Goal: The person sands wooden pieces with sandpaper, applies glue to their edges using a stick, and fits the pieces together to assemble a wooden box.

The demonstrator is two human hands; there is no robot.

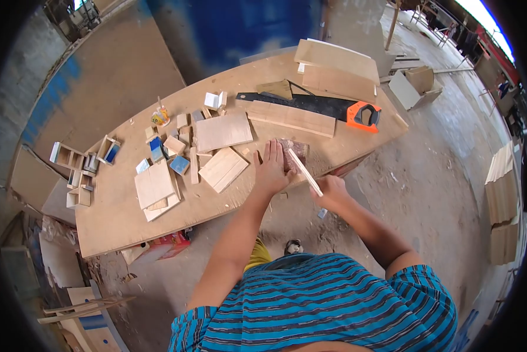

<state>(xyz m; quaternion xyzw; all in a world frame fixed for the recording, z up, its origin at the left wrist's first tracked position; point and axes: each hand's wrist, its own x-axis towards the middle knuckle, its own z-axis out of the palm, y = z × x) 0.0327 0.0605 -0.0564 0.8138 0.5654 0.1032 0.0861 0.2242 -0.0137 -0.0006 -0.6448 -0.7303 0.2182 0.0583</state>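
Observation:
My left hand [272,173] lies flat with its fingers stretched out, at the left side of a reddish-brown sheet [300,148] that looks like sandpaper, near the table's front edge. In my right hand [332,193] is a thin pale wooden board [303,170], seen edge-on. The board's far end is over the brown sheet, and its near end reaches my fingers; whether it touches the sheet I cannot tell. Left of my left hand lies a square wooden piece [223,169], with a larger flat wooden panel [223,132] behind it.
A handsaw [363,116] with an orange handle lies at the back right, beside a long plank [292,119]. Stacked boards [339,79] sit behind it. Several small blocks [174,145], a glue bottle [161,117] and small wooden assemblies [82,170] occupy the table's left side.

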